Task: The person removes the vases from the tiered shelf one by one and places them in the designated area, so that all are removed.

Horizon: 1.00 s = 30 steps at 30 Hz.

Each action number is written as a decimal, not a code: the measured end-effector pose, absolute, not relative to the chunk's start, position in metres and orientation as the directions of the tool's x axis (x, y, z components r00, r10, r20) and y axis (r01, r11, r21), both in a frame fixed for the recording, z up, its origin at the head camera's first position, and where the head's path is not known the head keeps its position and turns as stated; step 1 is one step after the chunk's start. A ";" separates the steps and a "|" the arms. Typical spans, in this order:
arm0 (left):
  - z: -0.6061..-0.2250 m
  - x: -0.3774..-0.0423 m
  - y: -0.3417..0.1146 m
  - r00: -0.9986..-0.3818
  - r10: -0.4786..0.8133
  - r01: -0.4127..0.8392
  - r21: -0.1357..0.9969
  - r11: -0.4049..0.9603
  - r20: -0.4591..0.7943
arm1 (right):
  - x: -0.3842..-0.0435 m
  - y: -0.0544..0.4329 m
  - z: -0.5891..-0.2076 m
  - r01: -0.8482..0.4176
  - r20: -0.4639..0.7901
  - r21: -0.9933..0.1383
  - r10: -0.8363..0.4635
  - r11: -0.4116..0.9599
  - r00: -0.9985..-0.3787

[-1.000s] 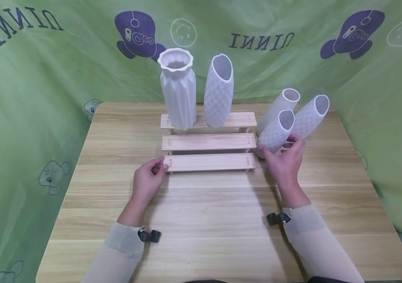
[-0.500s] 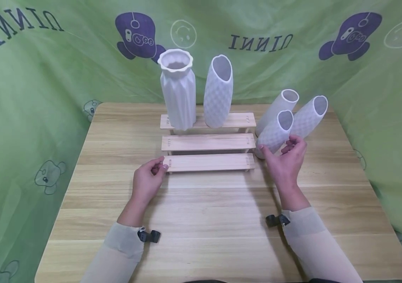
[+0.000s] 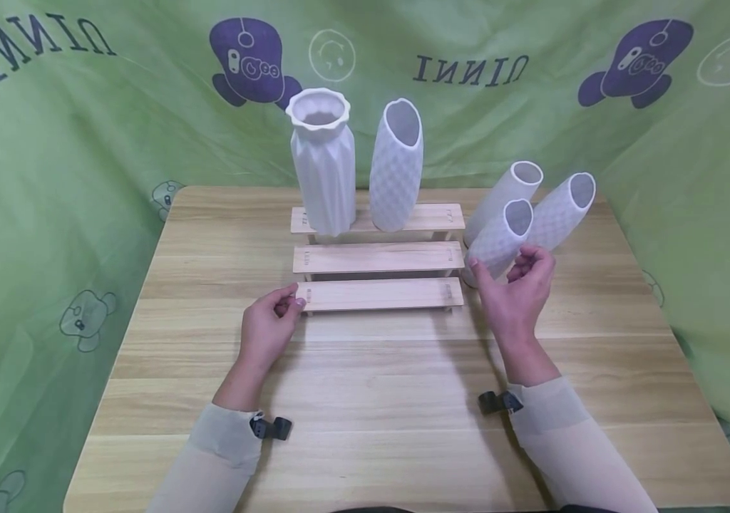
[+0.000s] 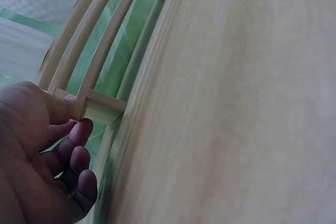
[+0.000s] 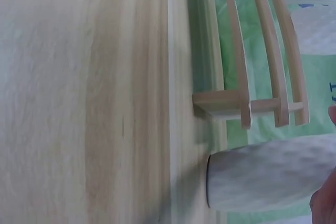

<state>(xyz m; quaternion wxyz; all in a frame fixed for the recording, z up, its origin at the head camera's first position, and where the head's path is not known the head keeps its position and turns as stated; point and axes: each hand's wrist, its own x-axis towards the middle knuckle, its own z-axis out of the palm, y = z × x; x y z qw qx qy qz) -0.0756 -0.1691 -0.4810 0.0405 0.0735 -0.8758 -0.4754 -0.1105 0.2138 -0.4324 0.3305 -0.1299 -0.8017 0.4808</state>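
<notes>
My left hand (image 3: 269, 324) pinches the left end of the lowest board of a three-tier wooden display stand (image 3: 378, 294). In the left wrist view, its thumb and index finger meet at the board's end, the other fingers curled below. My right hand (image 3: 515, 292) is held around the near side of a white textured vase (image 3: 496, 239), which stands right of the stand. A small gap shows between thumb and vase in the right wrist view; the fingers lie by its other side. A pleated white vase (image 3: 325, 171) and a diamond-patterned white vase (image 3: 397, 171) stand on the top tier.
Two more white vases, a smooth-looking one (image 3: 511, 189) and a textured one (image 3: 560, 214), stand close behind the nearest vase on the right. Everything is on a wooden table (image 3: 365, 399), with a green printed curtain (image 3: 147, 128) around it.
My right hand has drawn back very slightly toward me, its fingers loosening beside the vase. The left hand, the stand and the vases keep their places.
</notes>
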 end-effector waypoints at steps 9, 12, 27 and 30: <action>-0.480 -0.076 -0.169 -0.985 -0.171 -0.090 0.844 0.528 0.002 | -0.104 0.191 -0.418 -0.256 0.496 -0.843 0.496 0.474 -0.713; -0.479 -0.076 -0.169 -0.985 -0.172 -0.097 0.844 0.528 -0.006 | -0.098 0.180 -0.405 -0.309 0.522 -0.834 0.472 0.457 -0.711; -0.478 -0.077 -0.169 -0.987 -0.162 -0.094 0.839 0.535 -0.008 | -0.097 0.152 -0.393 -0.405 0.552 -0.813 0.331 0.420 -0.765; -0.479 -0.077 -0.169 -0.987 -0.160 -0.091 0.840 0.534 -0.006 | -0.099 0.147 -0.393 -0.422 0.551 -0.813 0.300 0.401 -0.778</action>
